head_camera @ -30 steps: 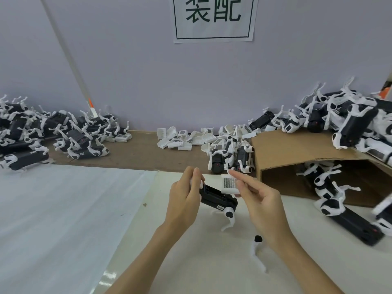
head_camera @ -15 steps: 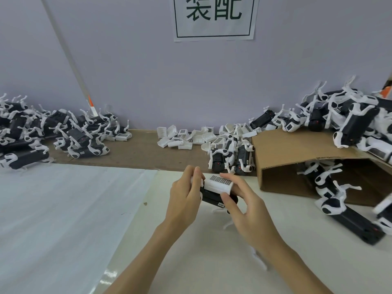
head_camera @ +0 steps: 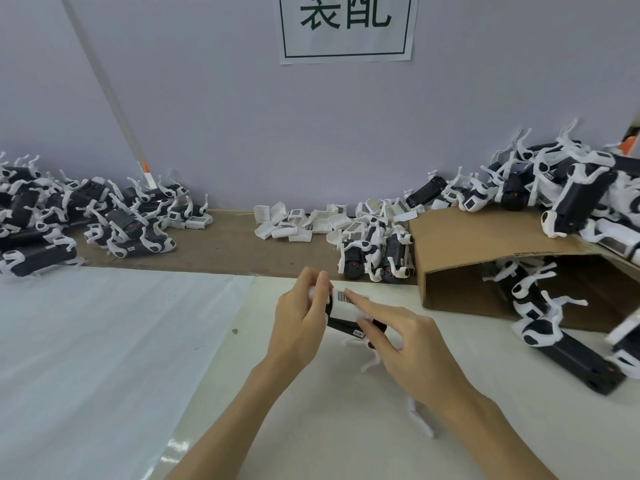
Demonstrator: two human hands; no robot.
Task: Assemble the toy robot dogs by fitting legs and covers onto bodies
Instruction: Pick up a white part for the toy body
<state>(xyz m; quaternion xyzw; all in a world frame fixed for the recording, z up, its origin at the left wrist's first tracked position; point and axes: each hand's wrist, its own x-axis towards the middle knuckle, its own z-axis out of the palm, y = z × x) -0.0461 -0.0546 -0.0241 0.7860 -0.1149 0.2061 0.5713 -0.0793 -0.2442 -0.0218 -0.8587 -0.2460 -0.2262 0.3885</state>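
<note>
Pressure is what this step seems to call for: a white cover (head_camera: 347,304) lies on top of a black body (head_camera: 349,326), held just above the tabletop (head_camera: 311,427) in front of the person. The body's left end is gripped by the left hand (head_camera: 300,318), with curled fingers (head_camera: 320,282) wrapped over the top. The right hand (head_camera: 412,344) is kept fairly open, its forefinger laid straight along the cover and the thumb tucked against the body's near side; nothing is enclosed by it. For a clean fit, the cover should be squared to the body's edges before force is applied, and the push should be spread along its length rather than given at one corner, which could leave it tilted. The white leg (head_camera: 372,362) hanging beneath should be kept clear of the tabletop while pressing. One loose leg (head_camera: 420,419) lies near the right wrist, presumably to be fitted afterwards.
</note>
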